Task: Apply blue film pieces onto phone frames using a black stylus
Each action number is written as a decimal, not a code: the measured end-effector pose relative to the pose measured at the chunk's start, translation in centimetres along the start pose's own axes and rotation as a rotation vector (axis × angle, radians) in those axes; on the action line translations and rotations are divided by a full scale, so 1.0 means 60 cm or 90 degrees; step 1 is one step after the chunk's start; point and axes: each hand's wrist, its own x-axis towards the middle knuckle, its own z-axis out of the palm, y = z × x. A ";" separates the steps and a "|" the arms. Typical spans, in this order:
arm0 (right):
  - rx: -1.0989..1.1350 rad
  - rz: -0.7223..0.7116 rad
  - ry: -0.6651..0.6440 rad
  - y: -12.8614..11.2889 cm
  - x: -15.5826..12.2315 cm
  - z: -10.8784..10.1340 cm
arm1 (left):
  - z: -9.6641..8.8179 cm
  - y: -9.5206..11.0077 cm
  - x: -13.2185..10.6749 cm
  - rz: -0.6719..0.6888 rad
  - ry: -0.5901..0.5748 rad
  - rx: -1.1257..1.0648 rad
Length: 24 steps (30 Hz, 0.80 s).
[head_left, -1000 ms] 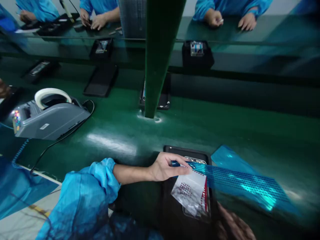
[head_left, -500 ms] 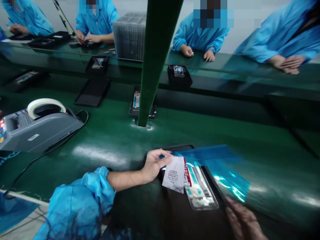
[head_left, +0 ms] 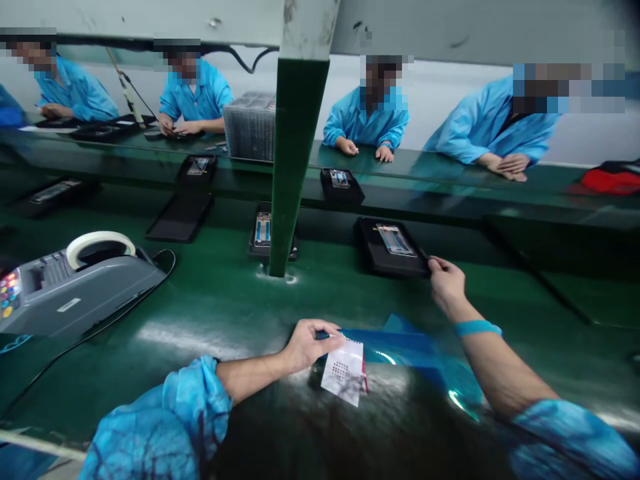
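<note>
Since half a second ago, my right hand [head_left: 447,283] has left the bottom edge of the view and reached out to the black tray [head_left: 391,248] that now sits just right of the green post [head_left: 293,167], the phone frame [head_left: 395,240] lying in it; earlier that tray was directly under my hands. Fingers are curled against the tray's near right corner, thumb on top; I cannot tell whether they grip the rim or only touch it. A blue wristband [head_left: 477,327] circles that forearm.

Near of the post, my left hand [head_left: 307,343] pinches thumb against forefinger on the corner of a blue film sheet [head_left: 410,350], from which a white liner with a red dot pattern [head_left: 344,372] hangs. The sheet's far end slips behind my right forearm, and glare on the green belt [head_left: 220,300] washes out its near edge.

Left of the post sits a grey tape dispenser [head_left: 75,283] with a white roll, its left end cut off by the frame, a black cable trailing from it. Another tray with a phone frame [head_left: 263,233] is partly hidden behind the post's base. An empty black tray [head_left: 181,217] lies further left. Beyond the post, four people in blue coats lean on the far counter, where two more loaded trays [head_left: 341,183] rest; details there are too small to make out.
</note>
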 end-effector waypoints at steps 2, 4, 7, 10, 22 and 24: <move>0.005 -0.001 0.019 -0.006 0.011 0.005 | 0.002 -0.005 0.001 0.019 -0.014 0.026; 0.014 -0.006 0.025 -0.019 -0.007 -0.001 | 0.004 -0.008 0.000 0.037 -0.021 0.053; 0.037 -0.025 -0.052 -0.056 -0.086 -0.032 | 0.007 -0.007 -0.004 0.059 -0.034 0.090; 0.041 -0.040 -0.225 -0.107 -0.194 -0.075 | 0.007 0.005 -0.014 0.070 -0.062 0.107; 0.037 -0.088 -0.463 -0.159 -0.311 -0.126 | -0.004 0.042 -0.031 0.096 -0.140 0.137; 0.041 -0.097 -0.448 -0.162 -0.311 -0.131 | -0.007 0.042 -0.029 0.096 -0.139 0.133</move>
